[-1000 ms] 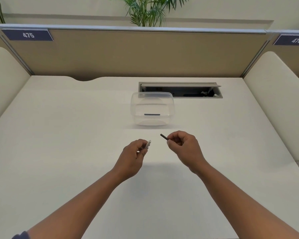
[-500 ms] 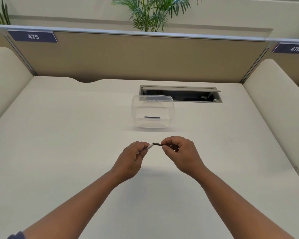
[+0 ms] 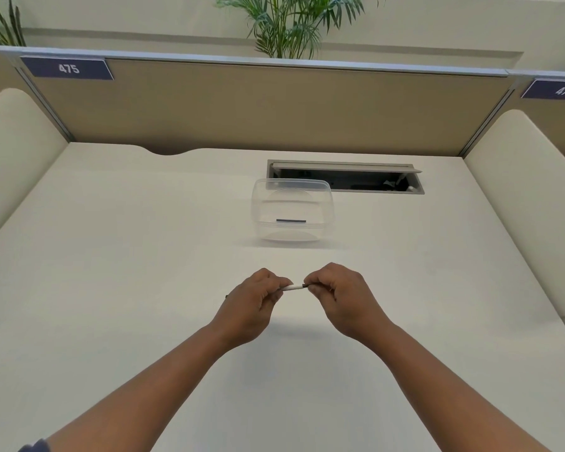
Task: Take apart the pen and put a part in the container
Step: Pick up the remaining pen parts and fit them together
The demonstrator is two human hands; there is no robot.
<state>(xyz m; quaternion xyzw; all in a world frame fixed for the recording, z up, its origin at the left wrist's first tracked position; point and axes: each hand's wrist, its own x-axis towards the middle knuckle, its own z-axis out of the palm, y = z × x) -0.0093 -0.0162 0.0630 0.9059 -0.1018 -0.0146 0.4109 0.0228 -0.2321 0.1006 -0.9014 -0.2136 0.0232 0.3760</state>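
My left hand pinches a thin white pen body, and a dark tip of it pokes out behind the hand on the left. My right hand pinches a small dark pen part whose end meets the white body's right end. Both hands hover just above the white desk, close together near its middle. Farther back stands a clear plastic container, open at the top, with a short dark pen part lying inside it.
An open cable hatch is sunk into the desk right behind the container. Tan partition walls close the back, and cream side panels flank the desk left and right. Plants rise behind the partition.
My hands were apart a second ago, each holding its piece. They have moved together, so the dark part now touches the end of the white body. The view has tilted slightly.
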